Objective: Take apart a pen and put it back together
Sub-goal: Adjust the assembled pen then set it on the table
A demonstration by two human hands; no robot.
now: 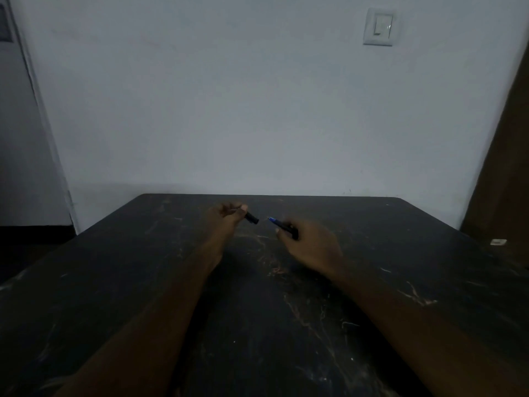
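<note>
Above the far middle of the scratched black table (257,325), 2 hands hold 1 pen in 2 parts. The left hand (224,219) pinches the black cap (252,218), fingers curled on its end. Just right, apart from the cap, the blue-tipped barrel (279,224) sits clamped in the right hand (312,245)'s curled fingers. A small white object (498,241) lies near the table's right edge.

Left hand (226,215): fingertips pinch black pen piece (252,218).
Right hand (310,242): fingers curled round pen barrel (283,224).
Forearms: both stretched forward.
</note>
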